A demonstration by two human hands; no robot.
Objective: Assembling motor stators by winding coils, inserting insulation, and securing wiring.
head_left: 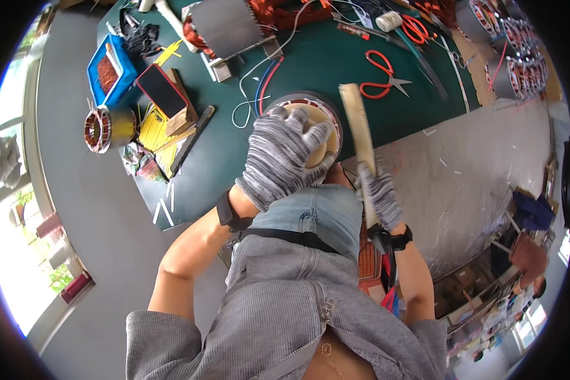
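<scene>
My left hand (285,152), in a grey striped knit glove, grips a cream round block (318,115) from above, its fingers bent over the top. Around that block shows the ring-shaped end of a motor stator (336,120), with red and white slots, at the table's near edge. Part of the ring is hidden under the hand. In my right hand (381,193), gloved alike, is a long pale wooden stick (358,123), closed in the fist and held nearly upright in the picture, just right of the stator and apart from it.
Red-handled scissors (377,76) lie on the green table (228,158) to the right. A larger wound stator (225,28) stands at the back. On the left are a phone (161,90), a blue bin (113,69), yellow strips (153,132) and a small stator (107,128).
</scene>
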